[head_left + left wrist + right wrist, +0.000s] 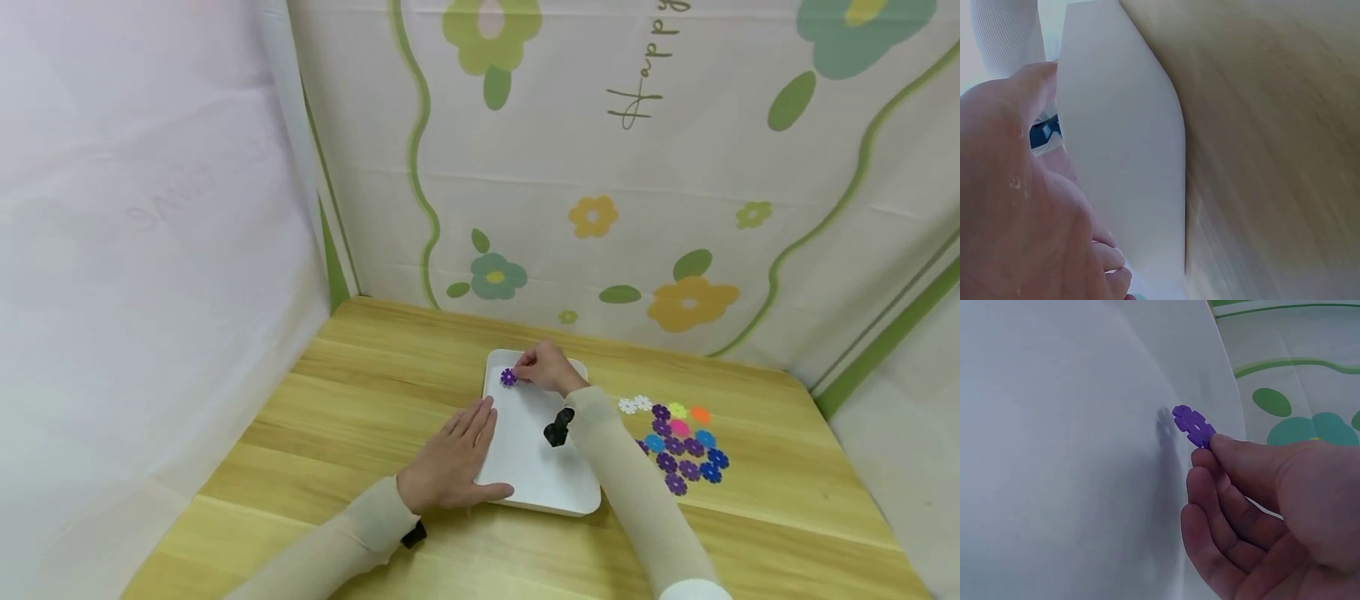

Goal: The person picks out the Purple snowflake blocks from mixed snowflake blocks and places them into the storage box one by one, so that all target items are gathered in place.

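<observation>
Between thumb and forefinger my right hand point(550, 368) pinches a purple snowflake disc point(508, 377) by its edge, over the far left corner of a white tray point(525, 433). In the right wrist view the notched disc point(1194, 425) is tilted close above the tray floor and casts a shadow there. My left hand point(453, 457) rests on the tray's near left rim with fingers straight and thumb spread along the near end. The left wrist view shows that hand point(1035, 181) against the tray's outer wall point(1122, 137).
Right of the tray, several loose snowflake discs point(675, 446) in purple, blue, white, pink, yellow and orange lie on the wooden table point(360, 417). A flower-printed curtain point(540, 167) hangs behind the table's far edge, and a white cloth point(150, 250) hangs on the left.
</observation>
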A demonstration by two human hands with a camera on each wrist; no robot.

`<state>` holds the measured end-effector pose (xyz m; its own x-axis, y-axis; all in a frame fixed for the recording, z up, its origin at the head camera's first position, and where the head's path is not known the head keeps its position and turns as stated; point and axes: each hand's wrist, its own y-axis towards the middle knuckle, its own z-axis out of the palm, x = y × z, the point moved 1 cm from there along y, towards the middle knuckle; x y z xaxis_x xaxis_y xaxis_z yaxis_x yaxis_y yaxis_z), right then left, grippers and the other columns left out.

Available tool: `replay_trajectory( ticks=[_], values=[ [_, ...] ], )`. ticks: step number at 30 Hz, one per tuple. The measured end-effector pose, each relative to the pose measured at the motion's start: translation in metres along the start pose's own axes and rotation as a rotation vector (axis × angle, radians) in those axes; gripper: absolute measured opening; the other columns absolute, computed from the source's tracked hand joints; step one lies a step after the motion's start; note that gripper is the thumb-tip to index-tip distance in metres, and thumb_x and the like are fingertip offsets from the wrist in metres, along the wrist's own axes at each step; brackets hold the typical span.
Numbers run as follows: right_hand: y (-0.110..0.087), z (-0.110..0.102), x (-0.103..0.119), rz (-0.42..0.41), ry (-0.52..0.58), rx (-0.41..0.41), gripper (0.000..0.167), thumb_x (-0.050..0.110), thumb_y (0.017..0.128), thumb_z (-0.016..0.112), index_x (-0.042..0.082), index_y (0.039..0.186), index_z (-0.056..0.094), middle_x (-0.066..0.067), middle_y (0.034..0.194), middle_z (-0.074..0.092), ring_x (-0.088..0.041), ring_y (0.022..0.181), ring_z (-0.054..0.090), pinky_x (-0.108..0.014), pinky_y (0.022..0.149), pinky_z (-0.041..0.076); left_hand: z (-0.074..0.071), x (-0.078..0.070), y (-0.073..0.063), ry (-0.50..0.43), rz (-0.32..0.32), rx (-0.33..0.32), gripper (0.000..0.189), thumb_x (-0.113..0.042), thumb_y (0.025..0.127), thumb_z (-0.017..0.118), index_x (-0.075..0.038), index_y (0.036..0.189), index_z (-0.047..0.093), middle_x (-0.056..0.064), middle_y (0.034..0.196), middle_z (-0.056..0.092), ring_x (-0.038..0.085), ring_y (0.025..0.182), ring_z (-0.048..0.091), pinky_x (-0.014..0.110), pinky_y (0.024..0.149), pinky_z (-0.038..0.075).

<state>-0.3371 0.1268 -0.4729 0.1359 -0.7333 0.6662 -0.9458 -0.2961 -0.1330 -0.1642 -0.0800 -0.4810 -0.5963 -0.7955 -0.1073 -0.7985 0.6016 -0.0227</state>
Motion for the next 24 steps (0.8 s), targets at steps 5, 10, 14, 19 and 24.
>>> replay_trajectory(
  ticks=[5,10,14,19,24],
  values=[
    [0.002,0.009,-0.004,0.046,0.033,-0.032,0.015,0.017,0.098,0.076,0.004,0.094,0.083,-0.006,0.088,0.078,-0.014,0.079,0.063,-0.022,0.067,0.05,0.001,-0.001,-0.001,-0.016,0.002,-0.008,0.111,-0.079,0.098,0.044,0.006,0.166,0.02,0.025,0.176,0.012,0.038,0.165,0.015,0.047,0.133,0.026],
    [0.002,0.013,-0.003,0.077,0.039,-0.054,0.015,0.017,0.097,0.076,0.003,0.094,0.083,-0.007,0.087,0.078,-0.014,0.078,0.063,-0.022,0.067,0.049,0.003,-0.001,-0.002,-0.001,0.01,-0.017,0.111,-0.079,0.098,0.043,0.007,0.165,0.022,0.025,0.176,0.013,0.039,0.165,0.017,0.047,0.132,0.028],
    [0.003,0.014,-0.002,0.097,0.042,-0.057,0.017,0.018,0.098,0.076,0.003,0.095,0.083,-0.008,0.089,0.078,-0.014,0.078,0.063,-0.022,0.067,0.049,0.005,0.0,-0.001,0.021,0.011,-0.021,0.111,-0.08,0.098,0.042,0.007,0.165,0.023,0.026,0.176,0.013,0.038,0.165,0.018,0.047,0.132,0.028],
    [0.002,0.008,-0.002,0.094,0.009,-0.036,0.017,0.022,0.099,0.076,0.006,0.099,0.083,-0.008,0.096,0.079,-0.016,0.084,0.065,-0.024,0.072,0.052,0.007,0.002,0.001,0.028,0.005,-0.02,0.11,-0.08,0.098,0.04,0.007,0.164,0.024,0.026,0.176,0.015,0.037,0.165,0.018,0.046,0.132,0.028],
    [-0.009,-0.011,-0.003,0.074,-0.041,-0.002,0.018,0.024,0.099,0.075,0.008,0.105,0.08,-0.008,0.106,0.076,-0.021,0.094,0.065,-0.03,0.079,0.055,0.007,0.002,0.001,0.02,0.007,-0.022,0.11,-0.08,0.098,0.041,0.007,0.164,0.025,0.026,0.175,0.016,0.038,0.165,0.018,0.047,0.132,0.029]
  ],
)
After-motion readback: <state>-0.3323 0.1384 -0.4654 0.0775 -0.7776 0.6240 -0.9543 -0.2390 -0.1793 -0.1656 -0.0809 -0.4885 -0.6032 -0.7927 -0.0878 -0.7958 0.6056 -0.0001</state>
